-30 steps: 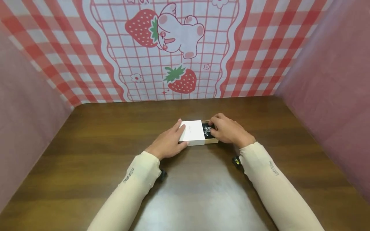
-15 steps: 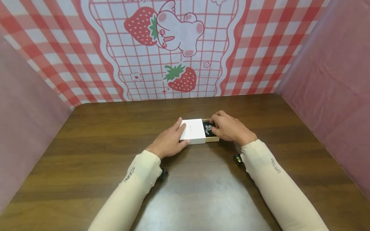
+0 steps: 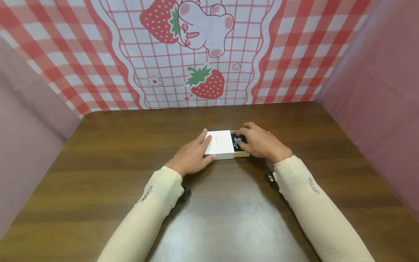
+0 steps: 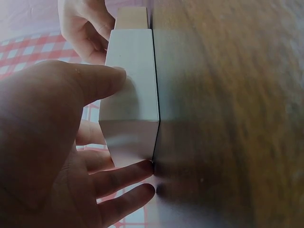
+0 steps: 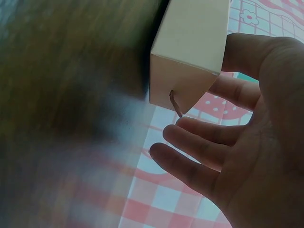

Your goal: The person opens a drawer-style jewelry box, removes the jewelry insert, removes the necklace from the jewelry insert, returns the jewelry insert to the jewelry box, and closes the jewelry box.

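A white box sleeve (image 3: 222, 142) lies on the table with its tan drawer (image 3: 241, 154) slid partway out to the right. Inside the drawer, a silver ornament (image 3: 237, 142) sits on a black lining. My left hand (image 3: 190, 155) grips the sleeve's left end, thumb along the near side, as the left wrist view shows. Over the drawer's right end, my right hand (image 3: 262, 142) reaches in with thumb and index finger at the ornament; I cannot tell whether they pinch it. Its other fingers extend beside the drawer's end, near a small ribbon tab (image 5: 175, 102).
The brown wooden table (image 3: 209, 214) surrounds the box. A red-and-white checked cloth (image 3: 294, 54) with strawberry prints hangs at the back, and pink cloth (image 3: 370, 109) lines the sides. Black wrist cameras are strapped under both cream sleeves (image 3: 314, 203).
The whole scene has drifted slightly upward in the head view. Both hands keep their places on the box, and the drawer stays out by about the same amount.
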### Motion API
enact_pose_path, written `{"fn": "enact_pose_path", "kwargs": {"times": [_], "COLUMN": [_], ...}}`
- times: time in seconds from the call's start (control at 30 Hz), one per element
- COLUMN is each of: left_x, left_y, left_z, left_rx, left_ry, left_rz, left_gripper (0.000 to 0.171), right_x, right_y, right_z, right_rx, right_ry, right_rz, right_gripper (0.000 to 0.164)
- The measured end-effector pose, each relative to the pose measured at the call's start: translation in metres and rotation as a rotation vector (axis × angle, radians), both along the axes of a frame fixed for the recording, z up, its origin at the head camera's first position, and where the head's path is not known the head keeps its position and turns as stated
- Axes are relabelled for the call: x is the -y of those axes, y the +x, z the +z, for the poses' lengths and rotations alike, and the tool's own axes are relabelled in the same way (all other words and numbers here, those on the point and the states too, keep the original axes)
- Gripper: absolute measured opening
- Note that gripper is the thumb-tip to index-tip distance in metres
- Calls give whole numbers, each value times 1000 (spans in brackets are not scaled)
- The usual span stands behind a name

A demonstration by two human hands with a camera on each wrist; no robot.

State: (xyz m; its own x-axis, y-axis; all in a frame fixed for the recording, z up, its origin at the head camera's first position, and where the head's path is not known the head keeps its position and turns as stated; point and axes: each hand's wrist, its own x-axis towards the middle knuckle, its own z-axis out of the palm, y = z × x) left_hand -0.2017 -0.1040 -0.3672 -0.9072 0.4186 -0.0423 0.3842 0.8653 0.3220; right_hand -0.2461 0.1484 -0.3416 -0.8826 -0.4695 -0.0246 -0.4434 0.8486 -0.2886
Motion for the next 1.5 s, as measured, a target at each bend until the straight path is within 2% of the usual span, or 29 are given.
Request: {"fn": "enact_pose_path", "kwargs": {"times": [0.2,0.5,0.97,1.33,1.5], "left_x": [-2,-1,1,5,6], "left_y": [0,1,2,-5,-7], "left_z": [2,-4,-10,1,1], "left_rx": [5,24,50,35,26], "left_ry": [10,20,31,2,-6], "left_rz": [-6,4,12,-4,-7], "left_gripper": [76,77,76,76,75], "right_x": [-2,0,2,6,7], "right_y": [0,1,2,-2,-3], "right_z": [2,-1,-6,-2,-2], "right_rx": [9,22,27,21,24], "right_ry": [16,59,70,43,42], "right_rz": [-14,-9,18,8,-2], "right_gripper": [44,44,34,28,28]}}
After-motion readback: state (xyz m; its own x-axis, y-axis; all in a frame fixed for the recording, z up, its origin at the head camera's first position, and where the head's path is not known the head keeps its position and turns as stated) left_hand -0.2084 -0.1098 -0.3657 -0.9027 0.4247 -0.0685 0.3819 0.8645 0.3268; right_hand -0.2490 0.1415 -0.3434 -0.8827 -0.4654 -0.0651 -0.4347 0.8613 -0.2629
